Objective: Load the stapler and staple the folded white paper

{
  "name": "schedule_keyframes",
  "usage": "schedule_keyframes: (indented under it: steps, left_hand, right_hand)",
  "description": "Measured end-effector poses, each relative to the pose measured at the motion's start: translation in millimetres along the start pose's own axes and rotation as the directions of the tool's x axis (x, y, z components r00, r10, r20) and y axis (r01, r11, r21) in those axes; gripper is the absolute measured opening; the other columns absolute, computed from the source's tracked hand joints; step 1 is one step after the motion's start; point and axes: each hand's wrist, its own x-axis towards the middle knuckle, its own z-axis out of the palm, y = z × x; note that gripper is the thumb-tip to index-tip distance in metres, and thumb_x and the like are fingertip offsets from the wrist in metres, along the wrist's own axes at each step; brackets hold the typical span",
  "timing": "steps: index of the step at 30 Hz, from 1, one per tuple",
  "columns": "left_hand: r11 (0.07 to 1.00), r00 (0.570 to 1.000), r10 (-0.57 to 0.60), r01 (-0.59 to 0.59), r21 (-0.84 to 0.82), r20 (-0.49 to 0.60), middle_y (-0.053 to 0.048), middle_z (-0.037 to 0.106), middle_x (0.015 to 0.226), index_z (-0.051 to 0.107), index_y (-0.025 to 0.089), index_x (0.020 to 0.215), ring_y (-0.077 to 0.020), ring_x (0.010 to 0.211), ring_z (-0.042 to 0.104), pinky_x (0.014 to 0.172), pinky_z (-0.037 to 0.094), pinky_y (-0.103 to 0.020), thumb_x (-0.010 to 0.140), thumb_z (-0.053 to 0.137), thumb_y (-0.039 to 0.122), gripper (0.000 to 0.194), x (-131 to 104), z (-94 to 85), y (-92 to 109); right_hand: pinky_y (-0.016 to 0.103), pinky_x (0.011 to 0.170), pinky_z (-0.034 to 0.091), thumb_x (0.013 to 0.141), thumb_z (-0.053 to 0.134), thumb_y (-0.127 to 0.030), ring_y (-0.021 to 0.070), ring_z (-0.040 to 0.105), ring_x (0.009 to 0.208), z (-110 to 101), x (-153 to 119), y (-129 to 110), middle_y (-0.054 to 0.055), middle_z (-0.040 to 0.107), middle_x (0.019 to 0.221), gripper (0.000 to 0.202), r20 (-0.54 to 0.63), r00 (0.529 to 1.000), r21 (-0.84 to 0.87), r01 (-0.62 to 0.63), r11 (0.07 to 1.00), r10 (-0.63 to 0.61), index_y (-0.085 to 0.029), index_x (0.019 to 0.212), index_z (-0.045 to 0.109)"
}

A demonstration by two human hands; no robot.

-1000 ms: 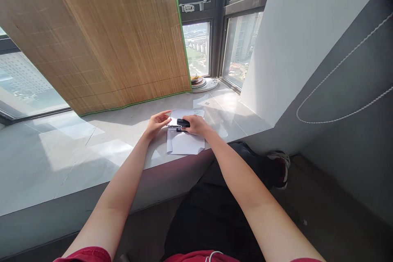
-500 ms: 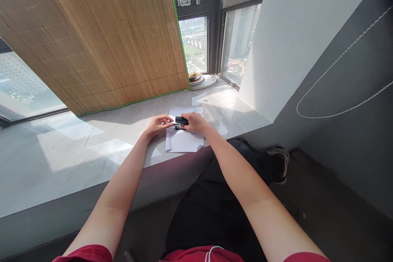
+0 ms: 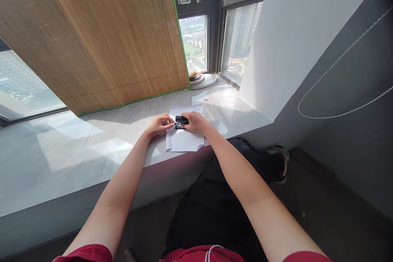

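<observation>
A black stapler (image 3: 181, 120) is held over white paper sheets (image 3: 185, 142) on the windowsill, its top part raised from its base. My right hand (image 3: 195, 123) is wrapped round its right end. At its left end, the fingers of my left hand (image 3: 159, 125) are pinched together around something small and pale by the stapler's metal part; I cannot make out what it is. The paper's lower left edge is curled, and its upper right part carries faint writing.
Stacked plates (image 3: 198, 79) stand in the window corner. A bamboo blind (image 3: 116, 32) hangs at the left, over the grey sill (image 3: 101, 139). Two tiny dark marks lie on the sill beyond the paper. A white bead chain (image 3: 334, 63) hangs at the right.
My left fingers have shifted very slightly at the stapler's left end. My right hand keeps its hold, and the paper stays in place.
</observation>
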Motion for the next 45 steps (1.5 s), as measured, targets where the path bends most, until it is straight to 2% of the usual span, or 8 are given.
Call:
schedule_keyframes:
  steps: [7, 16, 25, 28, 31, 36, 41, 45]
  left_hand:
    - [1.000, 1.000, -0.018, 0.018, -0.019, -0.017, -0.008, 0.066, 0.093, 0.087, 0.022, 0.088, -0.0158, 0.070, 0.051, 0.064, 0.040, -0.031, 0.077, 0.098, 0.035, 0.020, -1.4, -0.2, 1.3]
    - [1.000, 0.999, -0.004, 0.004, -0.003, -0.034, -0.009, 0.067, 0.094, 0.089, 0.023, 0.091, -0.0187, 0.076, 0.053, 0.069, 0.039, -0.032, 0.081, 0.095, 0.042, 0.022, -2.5, -1.3, 2.2]
    - [0.999, 0.996, 0.028, -0.025, 0.035, -0.087, -0.009, 0.069, 0.096, 0.090, 0.024, 0.100, -0.0221, 0.085, 0.057, 0.075, 0.041, -0.034, 0.084, 0.091, 0.050, 0.030, -2.6, -2.3, -2.4]
    - [0.998, 0.996, 0.038, -0.034, 0.061, -0.077, -0.008, 0.069, 0.093, 0.090, 0.025, 0.097, -0.0227, 0.086, 0.057, 0.079, 0.042, -0.035, 0.081, 0.093, 0.054, 0.033, -1.0, -1.9, 0.1]
    - [0.996, 0.996, 0.077, -0.074, 0.051, -0.052, -0.005, 0.067, 0.090, 0.087, 0.025, 0.094, -0.0220, 0.085, 0.054, 0.082, 0.042, -0.037, 0.068, 0.100, 0.058, 0.044, 1.1, -0.1, 1.5]
    - [0.992, 0.990, 0.117, -0.121, 0.044, 0.082, -0.003, 0.063, 0.086, 0.081, 0.022, 0.088, -0.0215, 0.084, 0.051, 0.080, 0.041, -0.035, 0.054, 0.106, 0.060, 0.056, 0.0, 5.8, 3.3]
    - [0.988, 0.982, 0.125, -0.136, 0.074, 0.142, -0.004, 0.064, 0.090, 0.077, 0.021, 0.088, -0.0219, 0.085, 0.052, 0.080, 0.043, -0.035, 0.055, 0.103, 0.069, 0.063, -0.7, 7.4, 3.9]
    - [0.986, 0.984, 0.158, -0.162, 0.043, 0.080, -0.009, 0.071, 0.098, 0.079, 0.022, 0.101, -0.0248, 0.091, 0.059, 0.085, 0.047, -0.037, 0.064, 0.088, 0.088, 0.077, 2.0, 3.9, 0.4]
  right_hand:
    - [0.030, 0.075, 0.037, 0.097, 0.079, -0.031, 0.0234, 0.070, 0.096, -1.0, -0.2, 0.2, 0.006, 0.081, 0.107, 0.022, 0.008, 1.000, 0.017, 0.004, 1.000, -0.004, -0.024, 0.118, 0.076]
    - [0.031, 0.079, 0.039, 0.094, 0.083, -0.034, 0.0236, 0.070, 0.097, -10.7, -2.7, 6.5, 0.005, 0.082, 0.106, 0.024, -0.036, 0.999, 0.024, -0.009, 1.000, 0.010, -0.025, 0.116, 0.078]
    - [0.029, 0.078, 0.040, 0.087, 0.087, -0.030, 0.0227, 0.071, 0.095, -16.9, -3.5, 26.3, 0.004, 0.082, 0.104, 0.031, -0.093, 0.996, 0.066, -0.009, 0.998, 0.015, -0.024, 0.116, 0.080]
    - [0.028, 0.075, 0.040, 0.084, 0.089, -0.027, 0.0209, 0.069, 0.089, -15.0, -3.0, 27.0, 0.003, 0.081, 0.097, 0.028, -0.098, 0.995, 0.110, 0.034, 0.993, -0.023, -0.023, 0.111, 0.081]
    - [0.027, 0.074, 0.042, 0.081, 0.090, -0.024, 0.0181, 0.067, 0.082, -7.6, -0.6, 18.1, 0.001, 0.079, 0.090, 0.025, -0.078, 0.984, 0.210, 0.171, 0.963, -0.158, -0.022, 0.104, 0.081]
    - [0.027, 0.075, 0.043, 0.078, 0.095, -0.029, 0.0164, 0.066, 0.077, 14.0, 3.7, 0.2, -0.001, 0.080, 0.088, 0.025, -0.064, 0.931, 0.315, 0.361, 0.878, -0.360, -0.022, 0.097, 0.081]
    - [0.027, 0.073, 0.043, 0.076, 0.099, -0.036, 0.0161, 0.066, 0.073, 21.4, 3.5, -5.6, -0.001, 0.080, 0.084, 0.027, -0.076, 0.934, 0.308, 0.356, 0.882, -0.350, -0.024, 0.094, 0.082]
    - [0.028, 0.074, 0.044, 0.078, 0.098, -0.040, 0.0174, 0.069, 0.078, 1.5, 0.3, -0.9, 0.000, 0.082, 0.088, 0.031, -0.145, 0.942, 0.320, 0.334, 0.887, -0.302, -0.026, 0.103, 0.085]
